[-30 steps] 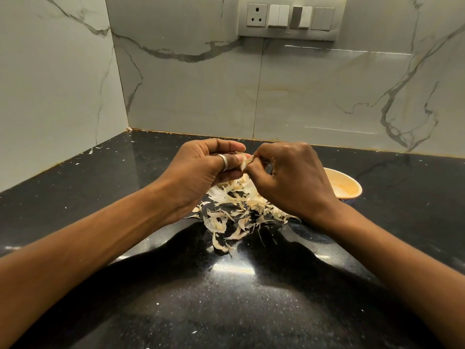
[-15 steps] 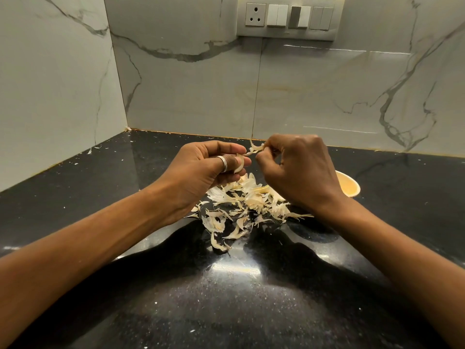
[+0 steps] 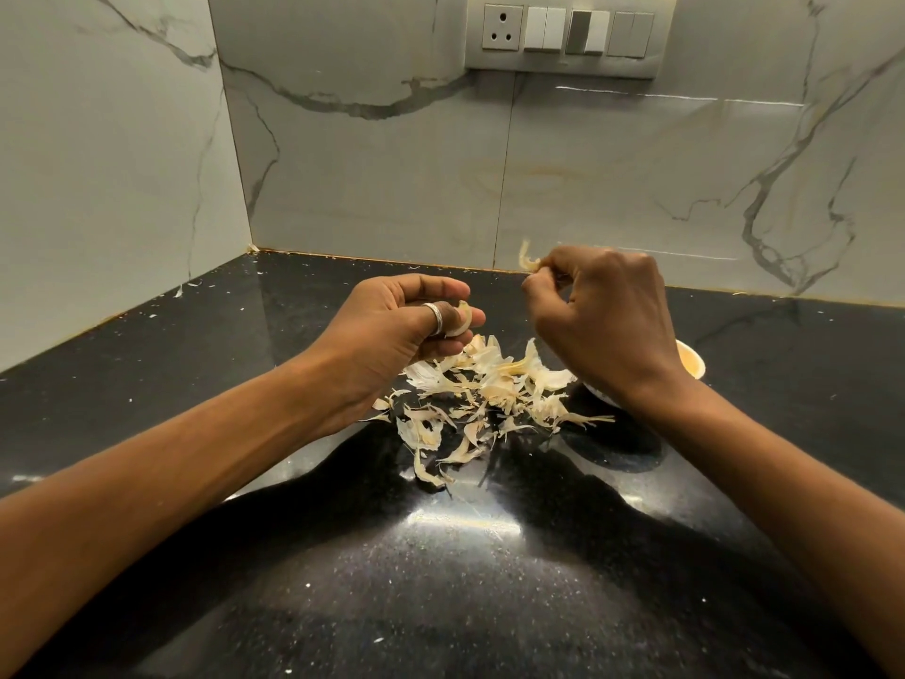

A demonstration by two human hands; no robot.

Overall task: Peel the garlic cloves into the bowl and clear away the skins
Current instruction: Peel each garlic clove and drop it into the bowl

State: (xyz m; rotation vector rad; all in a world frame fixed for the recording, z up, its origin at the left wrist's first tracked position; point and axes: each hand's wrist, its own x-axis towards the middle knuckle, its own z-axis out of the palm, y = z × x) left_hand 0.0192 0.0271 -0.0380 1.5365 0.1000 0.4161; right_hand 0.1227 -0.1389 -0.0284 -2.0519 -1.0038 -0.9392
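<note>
Black speckled stone forms the countertop (image 3: 440, 595), where a pile of garlic skins (image 3: 494, 384) is heaped toward the middle of the back edge. A garlic clove (image 3: 463, 322) is gripped in the curled fingers of the left hand (image 3: 392, 330) above the pile. A strip of skin (image 3: 527, 259) is pinched by the right hand (image 3: 607, 325), apart from the clove. The bowl (image 3: 698, 370) is half hidden behind the right wrist, just beside the pile.

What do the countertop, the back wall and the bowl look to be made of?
Countertop: probably polished black granite, speckled and reflecting a bright glare. Back wall: glossy marble-look tile or slab, grey veins with a vertical joint; real stone or print, cannot tell. Bowl: pale, smooth, shiny rim, likely glazed ceramic, possibly plastic; mostly hidden.
</note>
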